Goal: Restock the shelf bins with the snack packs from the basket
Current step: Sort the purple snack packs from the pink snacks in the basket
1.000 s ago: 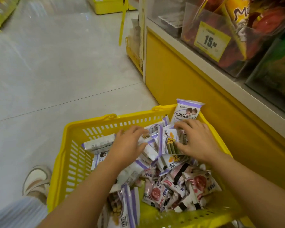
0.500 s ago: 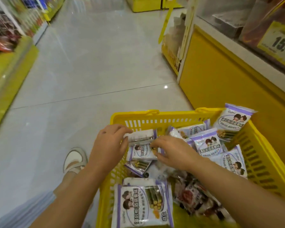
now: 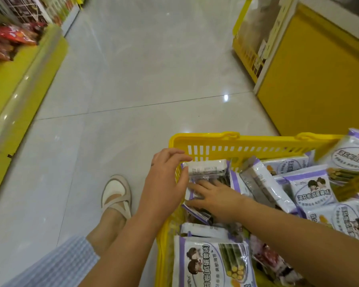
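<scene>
1. The packs (image 3: 311,191) are purple-and-white film pouches, heaped loose in the yellow basket (image 3: 216,139) on the floor (image 3: 133,79). A few red packs (image 3: 267,257) lie lower down at the near right.
2. A small stack (image 3: 207,170) of them stands on edge in the far left corner of the basket, against its wall.
3. The left hand (image 3: 166,181) grasps the left end of the stack, its fingers curled over the top edge.
4. The right hand (image 3: 216,197) is released. Its fingers lie straight and spread on the pack just below the stack, pressing rather than gripping.
5. Handling, as I judge it: the packs look light and puffy, with slick film that slides pack on pack. The rolls inside are probably brittle, so squeezing hard risks crushing them.
6. The best hold is likely across both short ends of the stack, one hand each side, so that none slips from the middle.
7. Against half a second ago, the right hand's fingers have flattened out from a curled reach, and the left hand keeps to the same end of the stack.
8. The view has swung left and down. The price tag and shelf bin have left the frame, leaving only the yellow shelf base (image 3: 319,79) at far right, and the shoe (image 3: 116,193) shows larger.
</scene>
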A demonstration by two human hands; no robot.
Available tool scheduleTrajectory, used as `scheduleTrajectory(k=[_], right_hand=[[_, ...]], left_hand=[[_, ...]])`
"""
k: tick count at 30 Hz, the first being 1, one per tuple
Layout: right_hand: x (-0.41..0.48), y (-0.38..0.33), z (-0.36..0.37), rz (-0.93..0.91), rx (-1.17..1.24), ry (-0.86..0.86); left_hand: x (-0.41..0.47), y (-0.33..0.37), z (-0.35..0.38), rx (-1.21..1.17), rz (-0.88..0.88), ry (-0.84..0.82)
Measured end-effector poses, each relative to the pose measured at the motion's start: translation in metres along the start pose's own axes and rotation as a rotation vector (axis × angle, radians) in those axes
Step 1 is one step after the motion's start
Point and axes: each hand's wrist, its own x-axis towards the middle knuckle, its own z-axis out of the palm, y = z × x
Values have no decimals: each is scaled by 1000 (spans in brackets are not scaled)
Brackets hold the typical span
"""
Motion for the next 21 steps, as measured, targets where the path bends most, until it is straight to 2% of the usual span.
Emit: scheduleTrajectory(k=[3, 7, 13, 16, 21], right_hand=[[5, 2, 1, -39, -52, 85], [-1, 2, 2, -29, -49, 108], [-25, -3, -7, -69, -71, 324], [-34, -7, -13, -24, 31, 446], [-56, -3, -32, 195, 392, 592]], left_hand=[[0, 1, 0, 4, -7, -2], [1, 1, 0, 0, -10, 3], [-1, 0, 1, 8, -7, 6], [-2, 0, 2, 27, 2, 6], [-3, 5, -1, 134, 91, -11]])
